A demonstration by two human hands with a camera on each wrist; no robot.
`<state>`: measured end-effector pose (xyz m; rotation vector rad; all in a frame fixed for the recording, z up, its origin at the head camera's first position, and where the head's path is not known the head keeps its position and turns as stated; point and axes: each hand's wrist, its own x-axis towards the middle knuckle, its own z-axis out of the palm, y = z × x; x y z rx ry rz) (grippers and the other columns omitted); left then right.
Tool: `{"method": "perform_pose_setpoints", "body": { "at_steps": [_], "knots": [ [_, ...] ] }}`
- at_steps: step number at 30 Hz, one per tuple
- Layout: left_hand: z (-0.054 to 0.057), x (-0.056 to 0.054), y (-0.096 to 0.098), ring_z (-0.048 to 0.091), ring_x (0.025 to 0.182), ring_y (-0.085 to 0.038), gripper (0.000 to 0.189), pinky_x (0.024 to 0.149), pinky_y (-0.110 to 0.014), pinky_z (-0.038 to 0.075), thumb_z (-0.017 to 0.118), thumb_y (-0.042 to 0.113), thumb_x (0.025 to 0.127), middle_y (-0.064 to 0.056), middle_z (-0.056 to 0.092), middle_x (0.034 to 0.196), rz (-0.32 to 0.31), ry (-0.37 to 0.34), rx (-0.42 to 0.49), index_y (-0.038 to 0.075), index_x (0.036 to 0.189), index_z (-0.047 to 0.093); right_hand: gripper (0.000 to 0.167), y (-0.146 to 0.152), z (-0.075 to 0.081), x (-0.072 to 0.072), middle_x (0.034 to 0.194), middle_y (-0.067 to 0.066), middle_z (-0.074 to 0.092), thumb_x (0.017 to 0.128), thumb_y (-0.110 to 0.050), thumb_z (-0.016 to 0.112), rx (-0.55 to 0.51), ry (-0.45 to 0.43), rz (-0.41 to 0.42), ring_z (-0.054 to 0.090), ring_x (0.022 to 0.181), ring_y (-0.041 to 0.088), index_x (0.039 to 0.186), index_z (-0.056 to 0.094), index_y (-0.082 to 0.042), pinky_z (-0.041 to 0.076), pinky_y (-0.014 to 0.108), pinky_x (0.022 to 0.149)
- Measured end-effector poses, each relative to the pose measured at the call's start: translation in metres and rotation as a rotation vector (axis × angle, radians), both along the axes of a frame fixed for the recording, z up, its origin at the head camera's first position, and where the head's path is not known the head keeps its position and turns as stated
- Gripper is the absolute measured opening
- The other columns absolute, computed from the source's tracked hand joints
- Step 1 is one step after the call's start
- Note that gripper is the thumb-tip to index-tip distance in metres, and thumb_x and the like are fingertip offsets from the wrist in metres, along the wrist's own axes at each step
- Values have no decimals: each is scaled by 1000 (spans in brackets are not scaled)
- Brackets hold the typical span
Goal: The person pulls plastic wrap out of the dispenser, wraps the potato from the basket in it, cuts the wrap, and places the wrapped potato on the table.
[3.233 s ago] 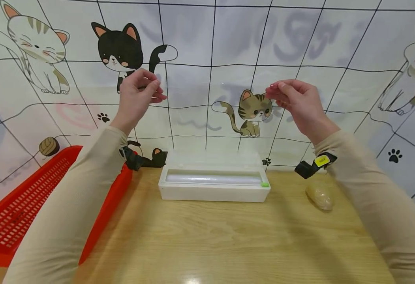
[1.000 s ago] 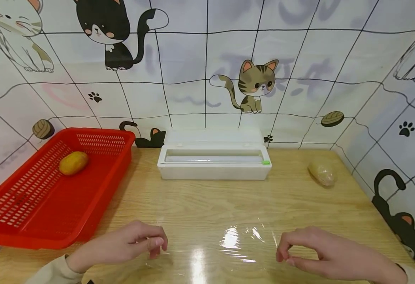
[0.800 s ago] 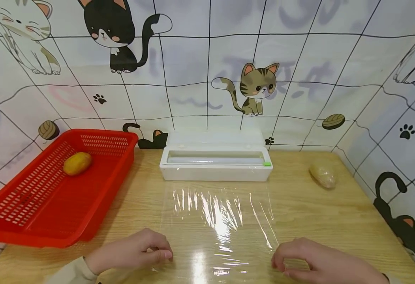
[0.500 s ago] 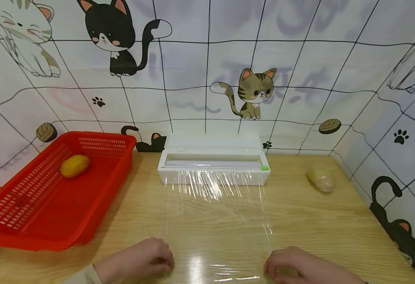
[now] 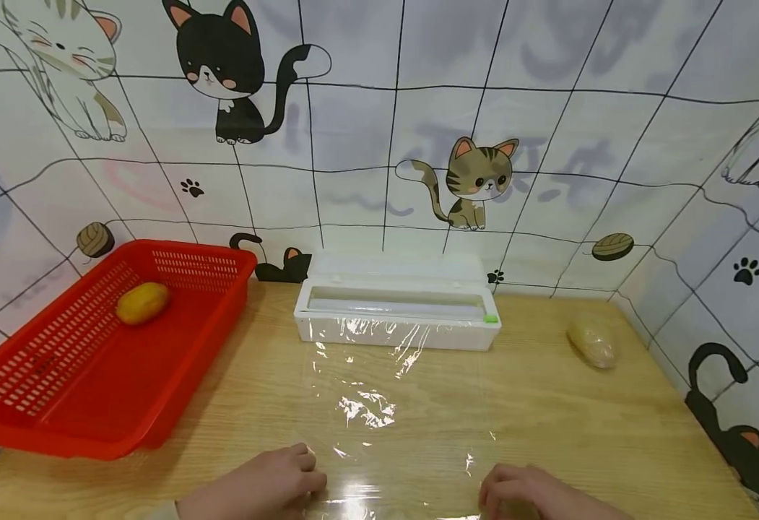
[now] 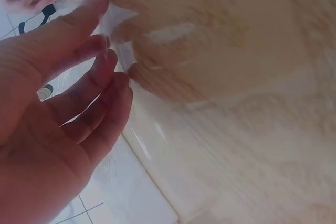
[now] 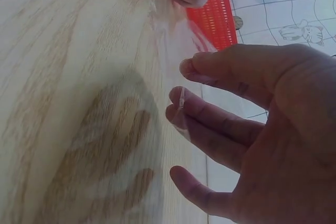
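Note:
A sheet of clear plastic wrap (image 5: 369,412) runs from the white wrap dispenser box (image 5: 395,334) toward me over the table, glinting and slightly wrinkled. My left hand (image 5: 265,482) is at its near left corner. In the left wrist view, the left fingertips (image 6: 122,80) touch the film, with the thumb spread from the fingers. At the near right corner is my right hand (image 5: 531,492). Film clings to its middle fingertips (image 7: 177,95) in the right wrist view, and its thumb and fingers stand apart. The box's lid is up, showing the roll (image 5: 395,308) inside.
A red plastic basket (image 5: 119,386) stands at the left with one yellow potato-like item (image 5: 143,302) in it. At the right lies a similar item wrapped in clear film (image 5: 592,342). A cat-patterned wall covering (image 5: 353,130) rises behind the wooden table (image 5: 580,426).
Both hands came down from above the box to the near part of the table, drawing the film out. The sheet has sunk onto the table and its glare has broken into small patches.

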<state>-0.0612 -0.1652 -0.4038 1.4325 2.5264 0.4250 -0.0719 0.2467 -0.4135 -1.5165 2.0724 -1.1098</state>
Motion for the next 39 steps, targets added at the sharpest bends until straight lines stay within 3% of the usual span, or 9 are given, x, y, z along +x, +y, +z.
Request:
{"method": "perform_pose_setpoints", "body": {
  "at_steps": [3,10,15,23,26,30,32,35,39],
  "knots": [
    [-1,1,0,39,72,-1,17,62,-10,33,76,15,81,15,42,74,-20,85,11,21,89,63,13,1,-5,0,111,-2,59,90,-10,67,-26,60,-17,56,99,9,99,63,-18,47,25,77],
    [-9,1,-1,38,74,-2,23,67,-9,27,79,16,72,14,42,76,-60,286,124,24,86,63,10,-5,-16,-3,112,-1,57,89,-29,66,-142,451,-48,48,109,21,91,59,-23,39,28,87],
    [-13,3,-1,37,82,-6,27,72,-21,27,80,24,65,15,42,80,-27,442,128,31,84,62,9,-8,-22,1,113,0,56,90,-32,65,-166,559,-124,43,110,21,86,60,-26,28,21,98],
    [-12,3,-6,38,82,-5,18,69,-21,25,73,29,80,16,44,82,-28,384,58,25,92,60,19,-11,-28,10,115,2,54,96,-33,60,-179,614,-231,33,123,24,77,61,-30,14,24,107],
    [-14,4,-8,38,82,-5,19,67,-19,25,70,36,82,15,44,83,-34,400,37,24,93,59,19,-11,-28,10,117,7,54,96,-31,60,-210,621,-216,35,120,24,78,62,-29,22,27,103],
    [-14,6,-8,40,81,-5,30,66,-18,28,61,49,87,13,46,85,-18,374,8,22,97,57,17,-10,-30,10,120,10,50,93,-25,65,-209,549,-212,36,116,20,77,62,-27,36,26,83],
    [-8,5,-7,44,83,-6,35,68,-19,35,61,53,87,13,51,89,10,290,-10,21,101,58,17,-10,-30,10,119,8,50,93,-23,66,-191,512,-216,35,114,17,77,61,-26,38,26,75],
    [10,-2,-8,50,91,-10,36,77,-30,46,69,42,86,10,56,99,68,178,-29,17,110,58,13,-8,-32,8,117,5,49,90,-19,68,-168,488,-223,37,110,17,80,62,-24,40,28,72],
    [43,-18,-21,54,97,-15,46,85,-41,48,77,24,82,3,59,107,177,152,8,11,120,55,16,-5,-31,5,117,1,47,84,-16,74,-99,400,-274,38,102,13,87,64,-28,40,26,70]
  ]
}}
